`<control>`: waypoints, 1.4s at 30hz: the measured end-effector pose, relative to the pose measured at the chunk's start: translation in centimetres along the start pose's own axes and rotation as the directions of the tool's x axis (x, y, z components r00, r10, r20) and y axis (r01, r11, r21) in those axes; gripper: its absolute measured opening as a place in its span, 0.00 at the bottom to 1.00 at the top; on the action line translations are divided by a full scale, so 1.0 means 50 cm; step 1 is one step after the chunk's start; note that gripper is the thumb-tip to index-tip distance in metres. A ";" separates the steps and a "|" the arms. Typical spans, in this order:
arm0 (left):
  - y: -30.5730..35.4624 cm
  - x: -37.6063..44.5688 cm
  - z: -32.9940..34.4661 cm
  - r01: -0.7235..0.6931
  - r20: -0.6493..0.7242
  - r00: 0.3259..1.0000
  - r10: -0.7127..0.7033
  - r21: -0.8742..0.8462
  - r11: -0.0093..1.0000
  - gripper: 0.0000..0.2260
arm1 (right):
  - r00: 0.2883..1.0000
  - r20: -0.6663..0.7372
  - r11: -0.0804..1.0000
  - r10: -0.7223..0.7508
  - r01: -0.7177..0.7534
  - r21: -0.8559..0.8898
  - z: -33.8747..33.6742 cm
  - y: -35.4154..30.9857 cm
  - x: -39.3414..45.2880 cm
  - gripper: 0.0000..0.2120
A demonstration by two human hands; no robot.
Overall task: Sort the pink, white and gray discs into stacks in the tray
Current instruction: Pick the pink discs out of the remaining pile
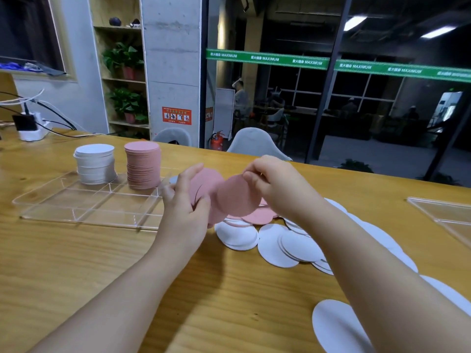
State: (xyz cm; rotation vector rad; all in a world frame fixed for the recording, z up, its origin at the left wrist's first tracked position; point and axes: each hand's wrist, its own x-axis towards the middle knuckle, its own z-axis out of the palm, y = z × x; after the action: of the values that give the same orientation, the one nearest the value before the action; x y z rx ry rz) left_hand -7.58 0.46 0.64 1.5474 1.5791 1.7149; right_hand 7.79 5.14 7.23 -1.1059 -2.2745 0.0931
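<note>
- left hand (187,200) grips a few pink discs (204,186) above the desk (102,263);
- right hand (275,184) pinches one pink disc (238,196);
- white stack (94,163) and pink stack (143,164) stand in the clear tray (84,207).

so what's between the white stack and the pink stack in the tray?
Nothing. In the head view the white stack and pink stack stand apart in the tray, with only clear tray floor between them.

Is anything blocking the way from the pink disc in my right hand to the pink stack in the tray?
Only your left hand with its own discs sits between the pink disc and pink stack.
</note>
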 end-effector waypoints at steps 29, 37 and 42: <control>0.002 0.000 -0.003 -0.114 -0.029 0.993 0.115 0.041 0.993 0.21 | 0.941 0.287 0.931 0.176 -0.065 -0.359 0.075 0.086 -0.025 0.11; 0.009 0.000 -0.002 -0.137 -0.063 0.988 0.140 0.052 0.989 0.20 | 0.980 0.176 0.938 0.097 -0.031 -0.344 0.111 0.055 -0.013 0.14; 0.005 0.003 -0.002 -0.133 -0.079 0.987 0.137 0.048 0.990 0.18 | 0.965 0.179 0.949 0.191 -0.135 -0.283 0.151 0.059 -0.005 0.16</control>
State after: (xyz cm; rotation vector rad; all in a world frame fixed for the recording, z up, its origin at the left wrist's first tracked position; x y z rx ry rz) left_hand -7.64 0.46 0.94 1.6589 1.5923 1.8503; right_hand 5.85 8.34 0.03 -1.4887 -2.4238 -0.0403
